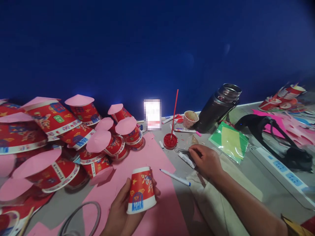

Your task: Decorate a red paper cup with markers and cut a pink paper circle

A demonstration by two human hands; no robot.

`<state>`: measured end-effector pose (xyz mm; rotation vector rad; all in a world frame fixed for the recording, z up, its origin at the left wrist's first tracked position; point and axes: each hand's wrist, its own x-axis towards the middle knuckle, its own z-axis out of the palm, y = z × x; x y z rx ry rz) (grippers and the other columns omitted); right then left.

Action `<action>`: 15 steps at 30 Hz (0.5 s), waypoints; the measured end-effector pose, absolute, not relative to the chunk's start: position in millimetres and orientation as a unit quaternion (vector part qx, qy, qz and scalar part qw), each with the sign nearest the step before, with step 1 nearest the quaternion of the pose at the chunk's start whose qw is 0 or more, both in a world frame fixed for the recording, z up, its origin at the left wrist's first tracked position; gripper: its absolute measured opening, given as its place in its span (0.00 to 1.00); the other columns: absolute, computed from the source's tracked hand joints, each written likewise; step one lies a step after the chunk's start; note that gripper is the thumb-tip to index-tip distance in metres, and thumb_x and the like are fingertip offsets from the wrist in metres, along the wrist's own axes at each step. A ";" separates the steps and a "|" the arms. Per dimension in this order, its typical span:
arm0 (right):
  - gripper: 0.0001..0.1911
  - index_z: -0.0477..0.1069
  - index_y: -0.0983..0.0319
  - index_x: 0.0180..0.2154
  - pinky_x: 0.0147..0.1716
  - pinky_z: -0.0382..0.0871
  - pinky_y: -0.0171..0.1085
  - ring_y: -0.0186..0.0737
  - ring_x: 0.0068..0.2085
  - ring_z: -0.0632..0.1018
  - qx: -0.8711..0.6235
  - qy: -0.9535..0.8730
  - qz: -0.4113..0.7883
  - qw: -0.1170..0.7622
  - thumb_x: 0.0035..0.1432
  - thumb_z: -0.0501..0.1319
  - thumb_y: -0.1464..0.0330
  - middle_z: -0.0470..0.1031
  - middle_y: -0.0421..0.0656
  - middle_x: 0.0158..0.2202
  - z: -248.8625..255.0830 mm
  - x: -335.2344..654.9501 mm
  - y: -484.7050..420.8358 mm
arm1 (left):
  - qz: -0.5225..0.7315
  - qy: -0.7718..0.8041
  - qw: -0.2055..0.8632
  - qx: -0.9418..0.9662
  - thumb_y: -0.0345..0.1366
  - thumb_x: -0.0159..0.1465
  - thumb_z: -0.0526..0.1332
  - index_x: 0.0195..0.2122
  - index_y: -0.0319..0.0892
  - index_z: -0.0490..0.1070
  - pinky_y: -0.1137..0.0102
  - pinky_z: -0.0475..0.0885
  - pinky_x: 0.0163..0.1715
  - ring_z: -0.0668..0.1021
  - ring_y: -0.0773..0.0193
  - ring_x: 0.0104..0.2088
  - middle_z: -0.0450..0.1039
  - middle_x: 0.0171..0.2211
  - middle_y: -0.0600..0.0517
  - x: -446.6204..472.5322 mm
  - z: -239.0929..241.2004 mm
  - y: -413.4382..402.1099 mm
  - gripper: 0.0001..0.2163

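Observation:
My left hand (123,205) is wrapped round a red paper cup (141,188) with a white rim and a blue drawing, held upside down over a pink paper sheet (162,203). On the right, my right hand (205,159) is low over the table with its fingers pinched together. A thin dark thing shows at its fingertips, too small to make out. Beside those fingers lies a white tube (186,160). A white marker with a blue cap (175,177) rests between the two hands. Behind it, a red stick (175,111) stands in a small red pot (170,141).
Many red cups with pink paper cone tops (80,106) crowd the left side. A dark steel flask (218,106), a patterned paper cup (190,119), a green packet (228,141), a black strap (275,131) and a power strip (285,173) occupy the right. A blue wall (157,49) closes the back.

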<state>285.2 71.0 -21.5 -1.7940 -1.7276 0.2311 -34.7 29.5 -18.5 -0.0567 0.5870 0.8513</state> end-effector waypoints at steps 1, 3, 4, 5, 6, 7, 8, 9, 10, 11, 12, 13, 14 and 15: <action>0.16 0.81 0.58 0.35 0.36 0.68 0.39 0.45 0.35 0.83 -0.681 -0.655 0.083 0.317 0.67 0.57 0.60 0.85 0.44 0.33 -22.7 285.7 71.7 | 0.409 0.280 0.868 -0.034 0.45 0.67 0.69 0.59 0.38 0.77 0.49 0.76 0.56 0.84 0.41 0.51 0.83 0.51 0.36 -35.7 -18.8 29.4 0.23; 0.15 0.81 0.58 0.35 0.36 0.68 0.38 0.45 0.35 0.83 -0.678 -0.655 0.075 0.325 0.67 0.57 0.61 0.85 0.44 0.33 -25.0 286.4 72.6 | 0.415 0.282 0.864 -0.046 0.43 0.68 0.68 0.60 0.37 0.77 0.49 0.76 0.57 0.83 0.43 0.52 0.82 0.52 0.36 -37.5 -19.3 29.6 0.22; 0.15 0.81 0.58 0.35 0.36 0.69 0.38 0.45 0.35 0.83 -0.676 -0.656 0.073 0.329 0.67 0.57 0.61 0.85 0.43 0.33 -26.1 286.6 72.8 | 0.415 0.282 0.864 -0.050 0.43 0.68 0.68 0.60 0.37 0.77 0.51 0.77 0.55 0.84 0.44 0.51 0.82 0.52 0.36 -38.5 -19.6 30.0 0.22; 0.15 0.81 0.58 0.35 0.36 0.69 0.38 0.44 0.34 0.83 -0.673 -0.657 0.073 0.332 0.67 0.58 0.61 0.85 0.43 0.33 -27.1 286.7 72.9 | 0.411 0.282 0.866 -0.053 0.44 0.68 0.68 0.60 0.37 0.76 0.52 0.78 0.53 0.84 0.44 0.50 0.82 0.52 0.36 -39.7 -19.9 30.6 0.23; 0.14 0.81 0.58 0.35 0.36 0.69 0.38 0.44 0.34 0.84 -0.670 -0.659 0.075 0.334 0.67 0.58 0.61 0.85 0.42 0.33 -27.9 286.8 72.9 | 0.405 0.280 0.868 -0.056 0.45 0.67 0.69 0.61 0.37 0.76 0.53 0.79 0.52 0.84 0.45 0.49 0.82 0.51 0.36 -41.0 -20.4 31.5 0.24; 0.14 0.81 0.58 0.35 0.36 0.69 0.37 0.43 0.34 0.84 -0.668 -0.660 0.078 0.336 0.67 0.59 0.61 0.85 0.42 0.33 -28.5 286.8 72.8 | 0.401 0.277 0.871 -0.058 0.46 0.67 0.69 0.61 0.37 0.76 0.54 0.79 0.50 0.84 0.46 0.49 0.82 0.51 0.36 -42.5 -20.8 32.4 0.25; 0.14 0.81 0.58 0.35 0.35 0.69 0.37 0.43 0.34 0.84 -0.668 -0.659 0.081 0.336 0.67 0.59 0.61 0.85 0.42 0.32 -28.9 286.8 72.7 | 0.396 0.273 0.875 -0.057 0.46 0.67 0.69 0.61 0.38 0.76 0.56 0.80 0.49 0.84 0.46 0.49 0.82 0.51 0.36 -44.0 -21.2 33.5 0.25; 0.14 0.81 0.58 0.35 0.35 0.69 0.37 0.43 0.33 0.83 -0.669 -0.658 0.084 0.336 0.67 0.59 0.61 0.85 0.41 0.32 -28.8 286.7 72.6 | 0.391 0.270 0.878 -0.056 0.46 0.67 0.69 0.61 0.38 0.76 0.56 0.80 0.49 0.84 0.46 0.49 0.81 0.51 0.35 -45.3 -21.5 34.4 0.25; 0.14 0.81 0.58 0.35 0.34 0.69 0.37 0.43 0.33 0.83 -0.671 -0.655 0.087 0.336 0.67 0.59 0.61 0.85 0.41 0.32 -28.4 286.5 72.4 | 0.391 0.269 0.878 -0.056 0.45 0.68 0.69 0.61 0.39 0.76 0.56 0.79 0.49 0.84 0.45 0.49 0.81 0.52 0.35 -46.3 -21.6 35.2 0.24; 0.14 0.81 0.58 0.35 0.34 0.69 0.37 0.43 0.32 0.83 -0.673 -0.653 0.091 0.336 0.67 0.59 0.61 0.85 0.41 0.31 -27.8 286.2 72.2 | 0.389 0.270 0.879 -0.057 0.46 0.68 0.69 0.61 0.39 0.76 0.56 0.79 0.49 0.84 0.45 0.49 0.81 0.52 0.35 -46.8 -21.5 35.7 0.24; 0.14 0.81 0.58 0.35 0.33 0.69 0.37 0.43 0.32 0.83 -0.674 -0.651 0.096 0.336 0.67 0.59 0.60 0.85 0.41 0.31 -27.0 285.8 72.0 | 0.387 0.271 0.880 -0.058 0.46 0.68 0.69 0.61 0.38 0.76 0.56 0.80 0.48 0.84 0.45 0.49 0.81 0.52 0.34 -46.7 -21.2 36.0 0.25; 0.14 0.81 0.58 0.34 0.33 0.69 0.37 0.43 0.32 0.83 -0.674 -0.650 0.102 0.335 0.67 0.59 0.60 0.84 0.41 0.31 -26.2 285.2 71.7 | 0.385 0.274 0.879 -0.062 0.47 0.67 0.69 0.62 0.38 0.75 0.56 0.80 0.48 0.84 0.45 0.48 0.81 0.52 0.34 -46.2 -20.7 36.0 0.25; 0.14 0.81 0.58 0.34 0.33 0.69 0.37 0.43 0.31 0.82 -0.674 -0.650 0.110 0.335 0.67 0.59 0.60 0.84 0.41 0.31 -25.5 284.6 71.3 | 0.387 0.278 0.876 -0.068 0.48 0.68 0.69 0.62 0.37 0.74 0.56 0.80 0.48 0.84 0.45 0.48 0.81 0.52 0.34 -45.2 -20.1 35.8 0.26; 0.14 0.81 0.58 0.35 0.33 0.69 0.37 0.42 0.31 0.82 -0.672 -0.650 0.117 0.334 0.68 0.59 0.60 0.84 0.41 0.31 -25.2 284.1 70.8 | 0.395 0.282 0.871 -0.072 0.48 0.68 0.68 0.63 0.37 0.74 0.56 0.79 0.49 0.84 0.46 0.49 0.80 0.52 0.34 -44.0 -19.3 35.5 0.27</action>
